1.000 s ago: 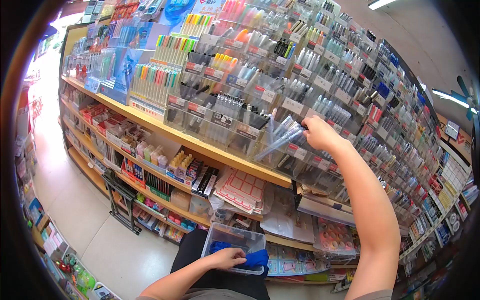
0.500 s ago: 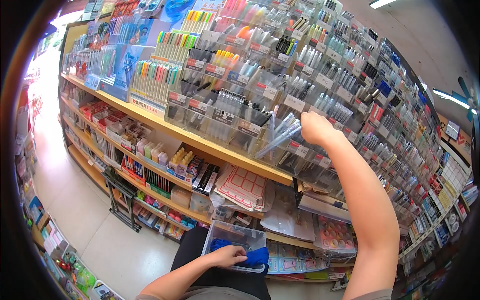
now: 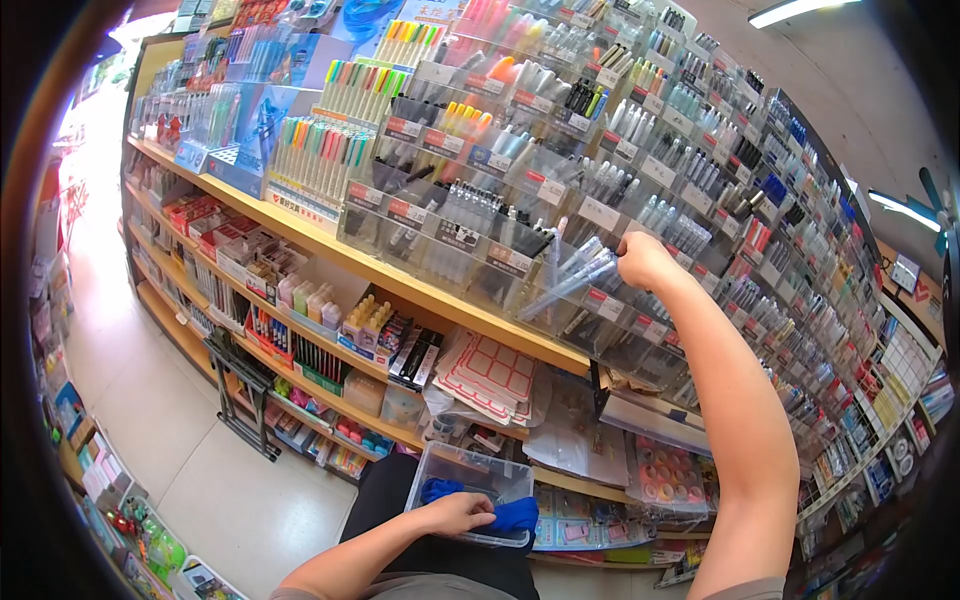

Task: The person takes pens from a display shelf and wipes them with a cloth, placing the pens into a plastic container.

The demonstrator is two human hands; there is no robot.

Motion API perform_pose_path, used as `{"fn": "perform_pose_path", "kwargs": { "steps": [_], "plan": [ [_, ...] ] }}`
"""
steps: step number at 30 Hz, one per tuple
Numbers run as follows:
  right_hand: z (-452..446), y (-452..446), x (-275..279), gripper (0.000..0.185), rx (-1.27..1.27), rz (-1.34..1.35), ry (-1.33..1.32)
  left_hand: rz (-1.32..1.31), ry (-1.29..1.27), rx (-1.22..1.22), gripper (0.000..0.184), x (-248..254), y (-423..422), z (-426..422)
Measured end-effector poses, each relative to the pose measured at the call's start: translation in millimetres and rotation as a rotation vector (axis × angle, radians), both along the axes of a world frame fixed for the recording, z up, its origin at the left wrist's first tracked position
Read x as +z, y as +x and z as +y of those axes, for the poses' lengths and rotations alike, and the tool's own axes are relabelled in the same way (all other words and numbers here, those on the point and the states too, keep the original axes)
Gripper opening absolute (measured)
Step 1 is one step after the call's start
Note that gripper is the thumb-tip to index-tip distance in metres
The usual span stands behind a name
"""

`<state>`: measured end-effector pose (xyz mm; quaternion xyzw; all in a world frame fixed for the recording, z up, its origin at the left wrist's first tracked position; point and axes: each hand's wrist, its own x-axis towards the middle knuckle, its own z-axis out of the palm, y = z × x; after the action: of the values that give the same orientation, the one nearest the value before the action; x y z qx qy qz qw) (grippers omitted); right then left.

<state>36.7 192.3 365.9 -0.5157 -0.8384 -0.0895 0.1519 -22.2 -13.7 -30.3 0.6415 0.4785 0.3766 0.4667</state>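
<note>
My right hand (image 3: 648, 262) is closed around several light-blue pens (image 3: 572, 284) at the front of the stepped display. The pens slant down to the left across the clear compartments, and my fingertips are mostly turned away from view. Low in front of me, my left hand (image 3: 462, 513) rests at a clear plastic box (image 3: 428, 462), its fingers bent onto a bundled blue cloth (image 3: 515, 514). Part of the cloth lies inside the box and part drapes by its right rim. The box sits by my dark-trousered leg.
The clear pen rack (image 3: 480, 240) rises in tiers, with price tags along its compartments. A wooden shelf edge (image 3: 470, 322) runs beneath it. Lower shelves hold boxes, bottles and red-framed label sheets (image 3: 490, 370). A black folding stand (image 3: 243, 400) is on the tiled floor at left.
The view has shifted slightly, so the shelves appear a little further right and lower. My right hand has moved slightly right with the pens. My left hand stays on the blue cloth.
</note>
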Motion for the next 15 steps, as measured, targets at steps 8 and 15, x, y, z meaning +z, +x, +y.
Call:
{"fn": "perform_pose_path", "kwargs": {
  "steps": [8,15],
  "plan": [
    [-3.9,8.2,5.9,0.024,0.072,0.124,0.018,0.000,-0.018,-0.008,0.033,-0.5,-0.1,0.4],
    [-10.3,9.5,-1.1,0.026,0.036,0.268,-0.001,-0.022,-0.033,-0.012,0.033,0.1,-0.5,-1.7]
  ]
}}
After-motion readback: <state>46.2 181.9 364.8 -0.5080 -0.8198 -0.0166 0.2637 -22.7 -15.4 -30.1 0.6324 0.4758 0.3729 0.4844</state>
